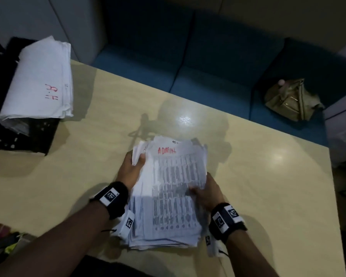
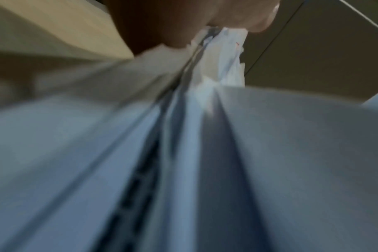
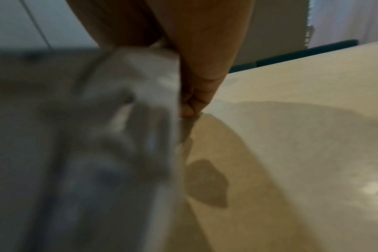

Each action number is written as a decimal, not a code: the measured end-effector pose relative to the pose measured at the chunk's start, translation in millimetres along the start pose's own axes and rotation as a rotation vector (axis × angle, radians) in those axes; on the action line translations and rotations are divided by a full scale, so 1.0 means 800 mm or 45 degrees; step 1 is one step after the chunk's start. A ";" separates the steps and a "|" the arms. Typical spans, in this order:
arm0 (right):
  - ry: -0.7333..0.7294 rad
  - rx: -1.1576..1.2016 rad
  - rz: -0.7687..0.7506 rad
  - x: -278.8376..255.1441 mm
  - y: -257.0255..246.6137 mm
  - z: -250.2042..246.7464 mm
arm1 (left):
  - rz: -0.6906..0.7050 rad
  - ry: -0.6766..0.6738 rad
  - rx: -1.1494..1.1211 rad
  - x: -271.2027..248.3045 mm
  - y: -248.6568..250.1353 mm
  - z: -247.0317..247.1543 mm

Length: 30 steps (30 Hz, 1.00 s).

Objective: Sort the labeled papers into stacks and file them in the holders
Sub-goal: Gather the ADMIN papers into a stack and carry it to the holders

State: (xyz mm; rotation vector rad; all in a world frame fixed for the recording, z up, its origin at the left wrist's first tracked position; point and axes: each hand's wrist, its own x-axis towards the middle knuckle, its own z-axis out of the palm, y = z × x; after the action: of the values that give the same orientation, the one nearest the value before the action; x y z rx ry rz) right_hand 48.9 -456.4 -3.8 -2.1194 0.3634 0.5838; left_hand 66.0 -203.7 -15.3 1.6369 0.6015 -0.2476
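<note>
The table (image 1: 92,176) had a pale, wood-look top, smooth and half glossy, throwing back soft patches of light. The stack of papers (image 1: 172,196) was thin white paper, matt, its edges ragged and crumpled; the top sheet bore dense black print and red ink lettering. The second pile of paper (image 1: 42,80) looked softer and creased, also matt, and lay on a black plastic crate (image 1: 18,136) with a pierced wall. The sofa (image 1: 218,66) was covered in matt blue cloth. The bag (image 1: 290,100) on it was olive, with a faint leathery sheen.
</note>
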 end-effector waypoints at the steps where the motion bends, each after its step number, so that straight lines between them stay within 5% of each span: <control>1: 0.011 -0.068 -0.028 0.001 0.004 0.007 | -0.011 -0.042 0.017 -0.003 0.001 0.004; 6: 0.207 -0.369 -0.136 0.001 0.013 0.020 | 0.002 -0.193 0.216 -0.010 -0.019 0.018; 13: 0.151 -0.411 -0.084 0.000 0.030 -0.020 | 0.061 -0.241 0.017 -0.003 -0.005 0.017; 20: 0.081 -0.285 -0.124 0.015 0.007 -0.080 | 0.124 -0.341 0.214 0.031 0.031 0.022; 24: -0.039 -0.345 -0.062 0.029 -0.005 -0.052 | 0.106 -0.178 0.220 0.035 0.038 0.039; 30: 0.098 -0.254 -0.130 0.020 -0.005 -0.027 | 0.079 0.089 0.192 0.045 0.038 0.052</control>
State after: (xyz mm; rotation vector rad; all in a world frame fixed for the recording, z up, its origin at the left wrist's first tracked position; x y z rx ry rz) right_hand 69.9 -472.8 1.2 -2.3415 0.2458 0.4974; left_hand 119.4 -237.4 -13.6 1.8127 0.5957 -0.1950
